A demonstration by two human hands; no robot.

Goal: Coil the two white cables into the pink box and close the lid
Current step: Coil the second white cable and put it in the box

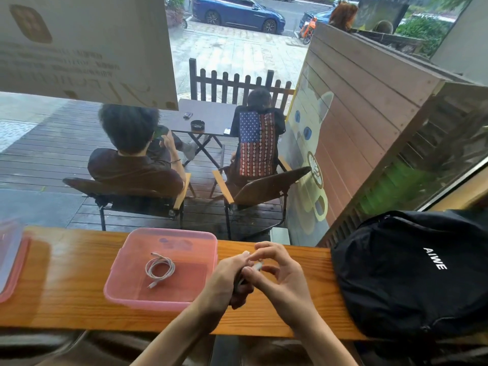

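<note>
I see one coiled white cable (160,269) already in the open translucent pink plastic box (124,294), while my left hand (229,280) and right hand (280,276), at its 3 o'clock, pinch the second white cable (256,266), whose loops may spring loose if either grip relaxes.

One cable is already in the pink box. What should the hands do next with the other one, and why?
Probably finish winding, then set it in the pink box. The left hand and right hand are bunched round the second cable, just right of the box. The first cable lies coiled inside, with room beside it. The lid waits at the left.
</note>
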